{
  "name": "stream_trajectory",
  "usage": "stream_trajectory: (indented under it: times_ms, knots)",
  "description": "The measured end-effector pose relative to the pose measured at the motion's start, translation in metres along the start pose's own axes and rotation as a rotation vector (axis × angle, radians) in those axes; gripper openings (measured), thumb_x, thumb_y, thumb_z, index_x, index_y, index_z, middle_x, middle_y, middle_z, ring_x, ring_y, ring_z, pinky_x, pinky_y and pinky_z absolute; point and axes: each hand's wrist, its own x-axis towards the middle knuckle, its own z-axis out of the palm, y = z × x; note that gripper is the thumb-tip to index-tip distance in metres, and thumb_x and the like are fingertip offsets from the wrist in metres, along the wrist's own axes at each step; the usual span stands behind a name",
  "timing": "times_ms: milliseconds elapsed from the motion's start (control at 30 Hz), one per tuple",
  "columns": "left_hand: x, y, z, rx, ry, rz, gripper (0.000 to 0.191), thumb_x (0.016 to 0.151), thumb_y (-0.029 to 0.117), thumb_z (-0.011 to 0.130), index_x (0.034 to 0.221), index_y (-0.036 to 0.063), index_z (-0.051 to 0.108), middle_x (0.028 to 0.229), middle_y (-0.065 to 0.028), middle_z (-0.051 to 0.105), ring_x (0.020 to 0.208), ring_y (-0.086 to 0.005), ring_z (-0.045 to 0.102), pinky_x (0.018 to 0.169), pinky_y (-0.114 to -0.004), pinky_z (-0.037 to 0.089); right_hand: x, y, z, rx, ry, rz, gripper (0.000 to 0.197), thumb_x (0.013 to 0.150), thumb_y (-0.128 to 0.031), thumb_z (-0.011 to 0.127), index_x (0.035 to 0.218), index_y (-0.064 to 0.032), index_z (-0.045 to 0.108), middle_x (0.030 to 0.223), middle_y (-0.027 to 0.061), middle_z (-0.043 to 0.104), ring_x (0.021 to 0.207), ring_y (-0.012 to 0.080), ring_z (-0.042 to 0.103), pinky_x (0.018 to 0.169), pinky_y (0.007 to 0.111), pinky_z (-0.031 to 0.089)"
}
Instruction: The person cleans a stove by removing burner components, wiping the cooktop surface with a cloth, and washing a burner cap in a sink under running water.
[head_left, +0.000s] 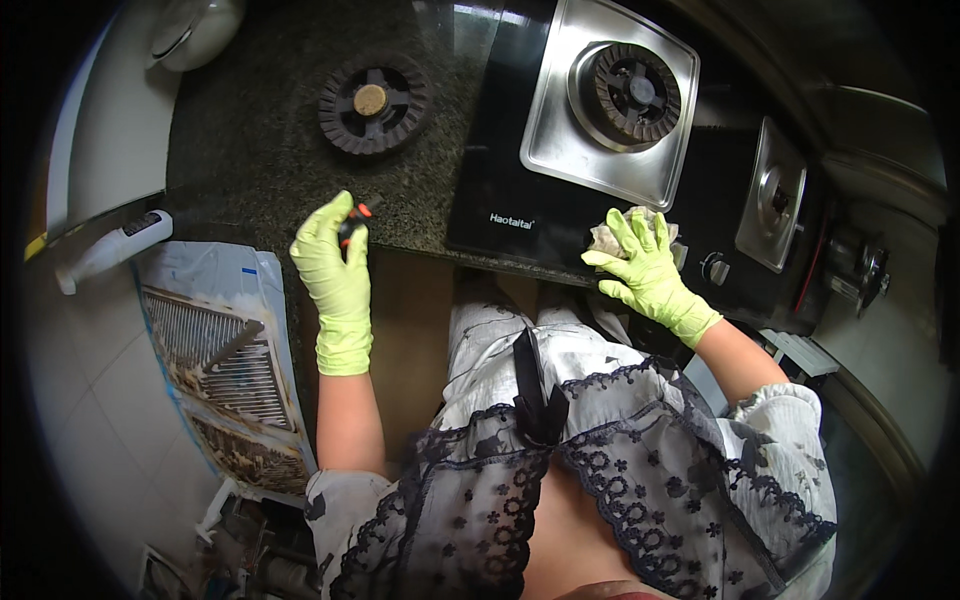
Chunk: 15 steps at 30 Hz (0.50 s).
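My left hand (334, 247), in a yellow-green rubber glove, holds a small black and orange tool (354, 223) over the front edge of the stone counter; its far end is blurred. My right hand (641, 262), gloved alike, presses a crumpled pale cloth (609, 234) on the front of the black glass gas hob (487, 187), beside a control knob. Behind that hand, a burner with a ribbed dark ring (637, 90) sits on a square steel drip tray (544, 139). Left of the hob, a second dark ring (369, 101) with a brass-coloured centre lies on the counter.
A white bottle (124, 244) lies tilted at the left, near greasy slotted metal filters (247, 360) on a plastic sheet. A pale rounded vessel (199, 30) is at the upper left. Another steel drip tray (772, 195) and a knob (715, 268) are at the right of the hob.
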Motion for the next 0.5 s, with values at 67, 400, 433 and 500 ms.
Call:
stream_trajectory:
  times_ms: [67,400,433,500]
  knots:
    - [0.01,-0.004,-0.001,0.029,0.074,-0.057,0.039,0.074,-0.005,0.071,0.113,0.0009,0.067,0.106,-0.0116,0.066,0.097,-0.0252,0.064,0.089,-0.035,0.051,0.0,-0.002,0.007,-0.011,0.015,0.016,0.05,0.088,-0.051,0.057,0.137,-0.0406,0.05,0.158,0.0167,0.021,0.143,0.047,0.017,0.112,0.066,0.004]
    - [0.081,-0.081,0.006,0.196,0.313,-0.198,0.038,0.079,0.008,0.077,0.115,0.0013,0.067,0.104,-0.0136,0.066,0.091,-0.0229,0.064,0.084,-0.033,0.052,0.204,-0.111,-0.024,0.094,0.392,-0.262,0.059,0.087,-0.06,0.05,0.137,-0.0273,0.054,0.141,0.0167,0.049,0.139,0.0379,0.033,0.112,0.061,0.018]
    - [0.085,-0.082,0.007,0.241,0.315,-0.213,0.037,0.079,0.009,0.077,0.114,-0.001,0.068,0.102,-0.0133,0.068,0.088,-0.0208,0.065,0.083,-0.033,0.052,0.201,-0.115,-0.016,0.139,0.459,-0.25,0.057,0.087,-0.059,0.051,0.135,-0.0276,0.055,0.143,0.0156,0.047,0.14,0.037,0.031,0.113,0.061,0.016]
    - [0.09,-0.083,0.012,0.26,0.308,-0.179,0.039,0.078,0.012,0.078,0.114,0.0006,0.068,0.104,-0.0139,0.068,0.091,-0.0232,0.065,0.084,-0.034,0.052,0.178,-0.112,0.002,0.14,0.393,-0.415,0.059,0.088,-0.06,0.05,0.139,-0.0289,0.051,0.149,0.0125,0.041,0.141,0.0344,0.029,0.115,0.06,0.014]
